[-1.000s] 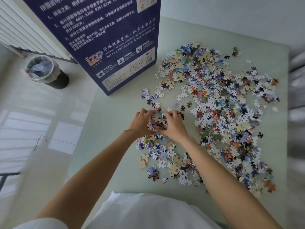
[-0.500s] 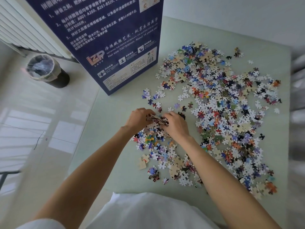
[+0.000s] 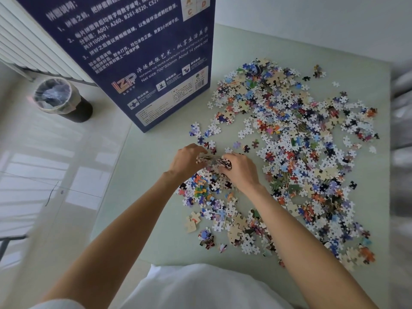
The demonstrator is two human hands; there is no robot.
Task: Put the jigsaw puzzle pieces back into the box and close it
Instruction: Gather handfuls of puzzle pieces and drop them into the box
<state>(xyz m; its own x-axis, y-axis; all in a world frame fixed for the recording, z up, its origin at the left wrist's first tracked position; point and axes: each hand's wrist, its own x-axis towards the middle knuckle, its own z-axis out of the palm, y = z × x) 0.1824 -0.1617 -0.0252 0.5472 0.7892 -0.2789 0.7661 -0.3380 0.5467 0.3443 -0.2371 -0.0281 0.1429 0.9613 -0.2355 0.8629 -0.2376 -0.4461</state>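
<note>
Several loose jigsaw pieces (image 3: 296,139) lie spread over the pale green table (image 3: 156,197), mostly on its right half. A tall dark blue puzzle box (image 3: 142,52) stands upright at the back left of the table; its opening is out of view. My left hand (image 3: 187,160) and my right hand (image 3: 242,170) meet at the near left edge of the spread. Together they cup a small heap of pieces (image 3: 211,160) between curled fingers, just above the table.
A black bin with a clear liner (image 3: 60,99) stands on the tiled floor left of the table. A white radiator (image 3: 26,47) runs along the wall behind the box. More pieces (image 3: 223,219) lie between my forearms near the front edge.
Both hands have stayed together around the gathered pieces and drawn them slightly left and back, tightening the heap. The view has shifted a little.
</note>
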